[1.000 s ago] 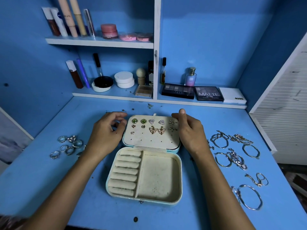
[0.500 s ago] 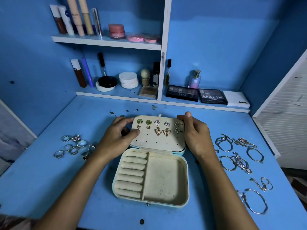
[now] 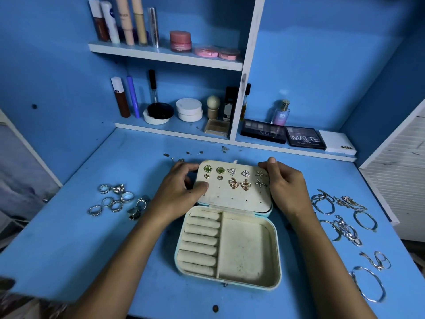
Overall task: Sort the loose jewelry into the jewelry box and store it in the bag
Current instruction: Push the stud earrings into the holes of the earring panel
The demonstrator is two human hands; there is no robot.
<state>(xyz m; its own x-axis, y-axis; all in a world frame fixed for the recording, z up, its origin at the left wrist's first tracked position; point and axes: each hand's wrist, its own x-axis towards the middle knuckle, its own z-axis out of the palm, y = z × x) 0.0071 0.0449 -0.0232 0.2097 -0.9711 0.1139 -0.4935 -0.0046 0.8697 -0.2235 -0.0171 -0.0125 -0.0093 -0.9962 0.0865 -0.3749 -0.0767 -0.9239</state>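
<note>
An open pale-blue jewelry box (image 3: pixel 248 247) with a cream lining lies on the blue desk (image 3: pixel 115 249). Its lid (image 3: pixel 232 196) lies back flat, with several earrings (image 3: pixel 234 177) pinned in it. The base has ring rolls on the left and a bare compartment on the right. My left hand (image 3: pixel 177 189) grips the lid's left edge, thumb on the lining. My right hand (image 3: pixel 285 185) grips the lid's right edge. Several loose rings (image 3: pixel 117 200) lie to the left, several bracelets (image 3: pixel 342 217) to the right. No bag is in view.
Small earring studs (image 3: pixel 184 155) lie on the desk behind the box. Shelves at the back hold makeup: tubes (image 3: pixel 124 21), jars (image 3: pixel 180 41), a perfume bottle (image 3: pixel 281 112) and palettes (image 3: pixel 305 138). A white slatted panel (image 3: pixel 400 166) stands at the right.
My left hand moved right onto the lid's left edge and took hold of it. My right hand stayed on the right edge. The camera shifted slightly.
</note>
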